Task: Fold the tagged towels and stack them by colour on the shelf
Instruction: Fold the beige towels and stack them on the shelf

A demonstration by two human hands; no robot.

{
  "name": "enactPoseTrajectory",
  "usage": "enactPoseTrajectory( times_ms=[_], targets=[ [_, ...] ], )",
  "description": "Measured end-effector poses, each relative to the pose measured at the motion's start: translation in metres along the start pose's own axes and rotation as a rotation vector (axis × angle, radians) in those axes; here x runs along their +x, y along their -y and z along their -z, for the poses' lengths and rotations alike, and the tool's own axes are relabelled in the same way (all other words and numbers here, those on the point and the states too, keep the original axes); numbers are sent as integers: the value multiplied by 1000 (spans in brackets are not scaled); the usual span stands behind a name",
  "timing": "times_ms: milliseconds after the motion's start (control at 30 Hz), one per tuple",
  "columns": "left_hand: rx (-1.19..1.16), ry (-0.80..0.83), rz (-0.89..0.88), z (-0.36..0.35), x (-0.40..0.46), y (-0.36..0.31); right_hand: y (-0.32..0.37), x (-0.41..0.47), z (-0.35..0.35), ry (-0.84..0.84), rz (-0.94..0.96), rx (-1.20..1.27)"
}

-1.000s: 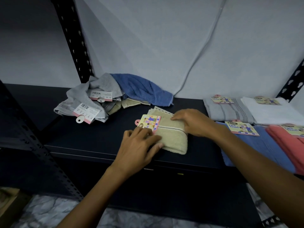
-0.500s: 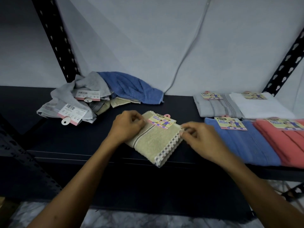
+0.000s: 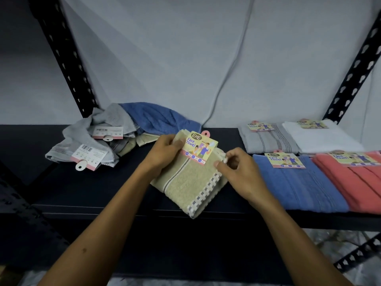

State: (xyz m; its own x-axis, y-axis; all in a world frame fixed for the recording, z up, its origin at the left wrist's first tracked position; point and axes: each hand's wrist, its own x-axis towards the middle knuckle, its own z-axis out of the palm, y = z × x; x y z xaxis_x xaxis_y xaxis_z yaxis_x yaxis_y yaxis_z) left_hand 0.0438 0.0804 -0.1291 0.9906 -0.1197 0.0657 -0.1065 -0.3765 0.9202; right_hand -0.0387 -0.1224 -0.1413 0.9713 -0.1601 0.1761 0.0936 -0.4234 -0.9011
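A folded beige towel (image 3: 190, 182) with a checked border lies at the front middle of the dark shelf (image 3: 61, 182), its "Face Towel" tag (image 3: 199, 148) on top. My left hand (image 3: 162, 153) grips the towel's far left corner beside the tag. My right hand (image 3: 237, 170) pinches its right edge. To the right lie folded towels, each tagged: grey (image 3: 268, 141), white (image 3: 321, 139), blue (image 3: 299, 186) and coral (image 3: 356, 182). A loose heap sits at the back left: grey towels (image 3: 82, 139), a blue one (image 3: 160, 118) and a beige piece (image 3: 144, 139).
Black perforated uprights stand at the back left (image 3: 68, 58) and back right (image 3: 354, 67). A grey cable (image 3: 231, 65) hangs down the wall behind the shelf. Marble-patterned floor (image 3: 329, 248) shows below the shelf at the right.
The beige towel has been turned so its checked border faces the front right. My left hand moved from the near edge to the far corner by the tag, my right hand to the right edge.
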Motion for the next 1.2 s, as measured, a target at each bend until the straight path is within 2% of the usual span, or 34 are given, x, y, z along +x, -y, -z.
enactPoseTrajectory(
  times_ms=[67, 133, 200, 367, 500, 533, 667, 800, 900, 1033, 1133, 1200],
  targets=[
    [-30, -34, -38, -3, -2, 5, 2, -1, -2, 43, -92, 337],
    [-17, -73, -72, -6, -2, 9, 2, 2, -6, 68, -158, 474],
    [40, -109, -101, -9, 1, 11, -3, 8, -8, 30, -148, 366],
    [347, -134, -147, -17, 8, 16, -16, 13, -16, -92, -129, -44],
    [481, -157, -80, -26, 12, 19, -9, 14, -18, 19, -264, 60],
    [494, -161, -61, -27, 13, 20, -5, 15, -19, 32, -267, 20],
    [506, -139, 25, -26, 20, 25, -4, 19, -27, 18, -148, -497],
    [521, -116, 12, -18, 20, 30, -6, 23, -27, 35, -161, -673],
    [554, -144, -11, -17, 19, 34, -8, 25, -25, 13, -151, -740],
    [600, -146, -42, -21, 23, 32, -19, 24, -17, 1, -73, -643],
    [640, -105, -220, -19, 29, 27, -25, 19, -7, -5, 4, -766],
    [744, -176, -341, -16, 30, 23, -25, 15, -2, -19, 159, -744]
  ],
)
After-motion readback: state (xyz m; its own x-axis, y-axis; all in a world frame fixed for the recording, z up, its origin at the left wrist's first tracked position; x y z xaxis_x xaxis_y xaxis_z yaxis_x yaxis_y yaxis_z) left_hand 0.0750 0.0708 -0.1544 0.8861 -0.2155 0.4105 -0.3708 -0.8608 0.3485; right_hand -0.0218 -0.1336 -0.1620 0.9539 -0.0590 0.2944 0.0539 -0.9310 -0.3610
